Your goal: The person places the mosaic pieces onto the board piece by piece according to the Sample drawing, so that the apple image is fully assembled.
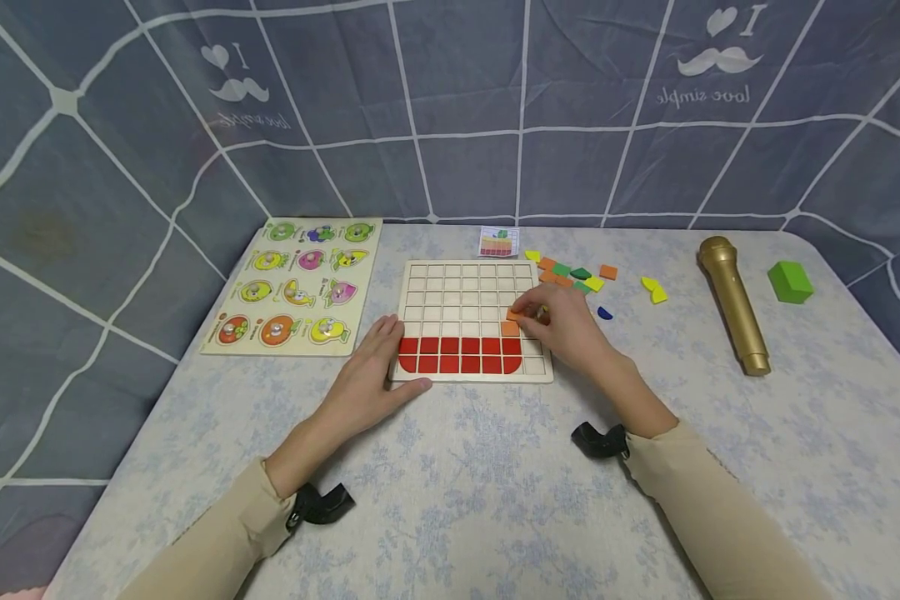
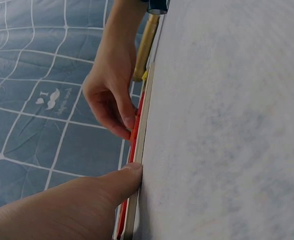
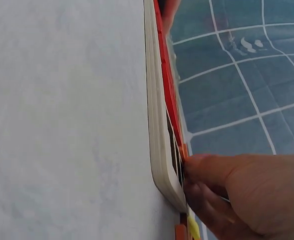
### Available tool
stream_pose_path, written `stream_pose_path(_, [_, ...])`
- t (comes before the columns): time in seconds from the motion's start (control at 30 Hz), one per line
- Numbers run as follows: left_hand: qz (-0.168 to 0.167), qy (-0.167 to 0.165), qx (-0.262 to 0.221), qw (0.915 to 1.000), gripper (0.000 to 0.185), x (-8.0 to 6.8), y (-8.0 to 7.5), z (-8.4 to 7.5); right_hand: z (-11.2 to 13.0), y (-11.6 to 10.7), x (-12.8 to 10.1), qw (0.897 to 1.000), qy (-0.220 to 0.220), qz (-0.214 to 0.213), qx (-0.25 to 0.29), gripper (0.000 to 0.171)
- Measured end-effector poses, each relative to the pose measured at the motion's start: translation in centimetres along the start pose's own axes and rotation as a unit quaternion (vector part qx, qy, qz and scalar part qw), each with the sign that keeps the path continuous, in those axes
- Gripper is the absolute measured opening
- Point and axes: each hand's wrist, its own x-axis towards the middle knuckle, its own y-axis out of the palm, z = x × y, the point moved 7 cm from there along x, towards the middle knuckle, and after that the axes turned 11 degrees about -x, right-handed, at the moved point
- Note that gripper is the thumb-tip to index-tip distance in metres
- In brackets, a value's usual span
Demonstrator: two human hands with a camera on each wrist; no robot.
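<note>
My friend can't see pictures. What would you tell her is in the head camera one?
A person's right hand pinches an orange tile over a wooden grid board, whose bottom two rows hold red tiles, while the left hand rests at the board's left edge. Loose coloured tiles, a gold microphone, a green block and a fruit puzzle lie around on the table.

A gold plastic toy microphone [image 1: 732,302] lies right of a green block [image 1: 791,282]'s near side; a wooden fruit peg puzzle [image 1: 296,285] sits far left
</note>
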Motion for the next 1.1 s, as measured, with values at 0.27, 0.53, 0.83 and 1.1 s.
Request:
stream_pose_path(0.27, [-0.001, -0.003, -0.003, 1.0, 0.1, 0.0, 0.0, 0.0, 0.4, 0.3, 0.0, 0.999, -0.049, -0.001, 0.007, 0.022])
stream_pose_path(0.53, [0.001, -0.015, -0.002, 0.9999, 0.099, -0.1, 0.0, 0.3, 0.6, 0.4, 0.1, 0.998, -0.068, -0.009, -0.016, 0.021])
stream_pose_path(0.83, [0.001, -0.01, 0.0, 0.9999, 0.1, -0.1, 0.1, 0.2, -1.4, -1.7, 0.1, 1.0, 0.009, -0.022, -0.008, 0.021])
stream_pose_path(1.1, [0.002, -0.007, 0.0, 1.0, 0.1, 0.0, 0.0, 0.1, -4.3, -4.4, -0.4, 0.997, 0.083, 0.007, -0.005, 0.027])
